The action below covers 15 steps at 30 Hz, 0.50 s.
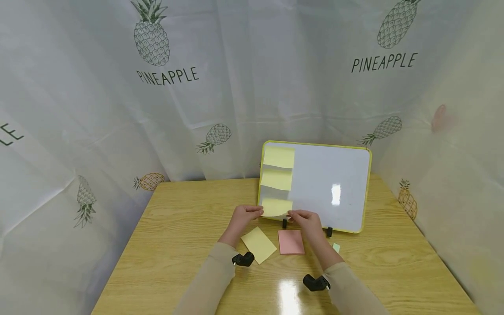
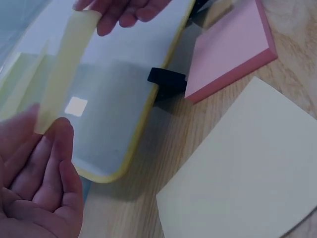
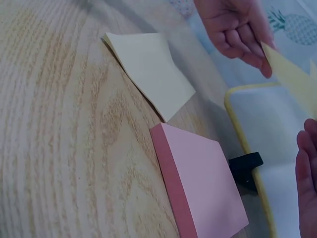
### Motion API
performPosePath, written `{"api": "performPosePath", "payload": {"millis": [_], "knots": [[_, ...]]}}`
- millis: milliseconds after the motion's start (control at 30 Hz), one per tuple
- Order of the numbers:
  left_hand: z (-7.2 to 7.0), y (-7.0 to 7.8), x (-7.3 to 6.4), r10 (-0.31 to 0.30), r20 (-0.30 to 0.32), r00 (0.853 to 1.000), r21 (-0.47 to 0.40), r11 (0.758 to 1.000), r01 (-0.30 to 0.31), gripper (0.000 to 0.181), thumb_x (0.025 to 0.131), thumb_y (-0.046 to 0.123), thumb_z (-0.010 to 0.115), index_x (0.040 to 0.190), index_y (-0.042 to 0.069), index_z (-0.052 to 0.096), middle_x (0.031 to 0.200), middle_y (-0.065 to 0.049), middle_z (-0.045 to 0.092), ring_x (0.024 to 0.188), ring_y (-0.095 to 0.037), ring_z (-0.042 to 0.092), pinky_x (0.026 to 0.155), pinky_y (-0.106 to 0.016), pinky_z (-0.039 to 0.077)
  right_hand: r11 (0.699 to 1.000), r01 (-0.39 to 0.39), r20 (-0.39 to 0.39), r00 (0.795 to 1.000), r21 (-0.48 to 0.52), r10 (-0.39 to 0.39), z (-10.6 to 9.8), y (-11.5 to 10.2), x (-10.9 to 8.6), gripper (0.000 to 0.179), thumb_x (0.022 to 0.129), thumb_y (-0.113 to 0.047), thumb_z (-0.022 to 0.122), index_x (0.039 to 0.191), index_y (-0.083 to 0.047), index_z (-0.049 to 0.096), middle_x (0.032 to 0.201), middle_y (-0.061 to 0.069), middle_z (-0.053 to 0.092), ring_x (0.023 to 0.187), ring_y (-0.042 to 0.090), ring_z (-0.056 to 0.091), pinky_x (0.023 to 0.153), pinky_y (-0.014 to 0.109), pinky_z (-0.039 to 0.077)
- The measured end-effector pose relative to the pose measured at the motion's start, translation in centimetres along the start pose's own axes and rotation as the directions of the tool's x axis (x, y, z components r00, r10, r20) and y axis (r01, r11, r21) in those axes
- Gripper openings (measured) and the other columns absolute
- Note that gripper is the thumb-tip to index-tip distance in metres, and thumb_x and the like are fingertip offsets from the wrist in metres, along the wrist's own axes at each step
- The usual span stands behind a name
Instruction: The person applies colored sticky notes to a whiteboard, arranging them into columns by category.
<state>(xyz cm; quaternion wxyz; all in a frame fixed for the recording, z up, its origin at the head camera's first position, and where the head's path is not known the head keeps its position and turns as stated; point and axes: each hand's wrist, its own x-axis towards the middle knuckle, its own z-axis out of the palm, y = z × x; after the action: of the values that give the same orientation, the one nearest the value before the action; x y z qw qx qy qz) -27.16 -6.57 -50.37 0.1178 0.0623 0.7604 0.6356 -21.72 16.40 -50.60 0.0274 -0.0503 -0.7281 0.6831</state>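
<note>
Head view: left hand [image 1: 240, 218] and right hand [image 1: 309, 222] each pinch one end of a yellow note [image 1: 277, 207], its long axis running hand to hand; whether its upper edge touches the whiteboard [image 1: 315, 179] beyond both hands, I cannot tell.

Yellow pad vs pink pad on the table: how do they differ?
Thickness: the yellow pad is thin, while the pink pad is a thick block.
Angle: the yellow pad lies turned diagonally to the board; the pink pad sits roughly square to it.
Colour: the yellow pad is pale yellow, the pink pad plain pink.
Shared: both lie on the table in front of the board.
</note>
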Motion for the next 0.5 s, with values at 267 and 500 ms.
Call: {"api": "performPosePath", "payload": {"millis": [267, 500], "knots": [[0.2, 0.1, 1.5, 0.024, -0.054, 0.998, 0.001, 1.0, -0.024, 0.026, 0.089, 0.003, 0.07, 0.114, 0.0, 0.071, 0.11, -0.012, 0.066, 0.103, -0.025, 0.061, 0.091, -0.045, 0.049, 1.0, -0.013, -0.026, 1.0, -0.008, 0.013, 0.5, 0.9, 2.0, 0.026, 0.091, -0.018, 0.071, 0.106, 0.004, 0.073, 0.095, 0.009, 0.07, 0.084, 0.02, 0.066, 0.086, 0.043, 0.052], [0.5, 0.7, 2.1, 0.037, -0.06, 0.997, 0.001, 0.999, -0.037, 0.035, 0.089, -0.003, 0.067, 0.123, 0.002, 0.067, 0.109, -0.011, 0.062, 0.103, -0.023, 0.056, 0.092, -0.042, 0.049, 0.998, 0.025, -0.026, 0.999, -0.05, -0.026, 0.9, 0.7, 2.8, 0.031, 0.087, 0.0, 0.071, 0.117, 0.002, 0.068, 0.102, 0.016, 0.065, 0.084, 0.015, 0.064, 0.074, 0.028, 0.054]]}}
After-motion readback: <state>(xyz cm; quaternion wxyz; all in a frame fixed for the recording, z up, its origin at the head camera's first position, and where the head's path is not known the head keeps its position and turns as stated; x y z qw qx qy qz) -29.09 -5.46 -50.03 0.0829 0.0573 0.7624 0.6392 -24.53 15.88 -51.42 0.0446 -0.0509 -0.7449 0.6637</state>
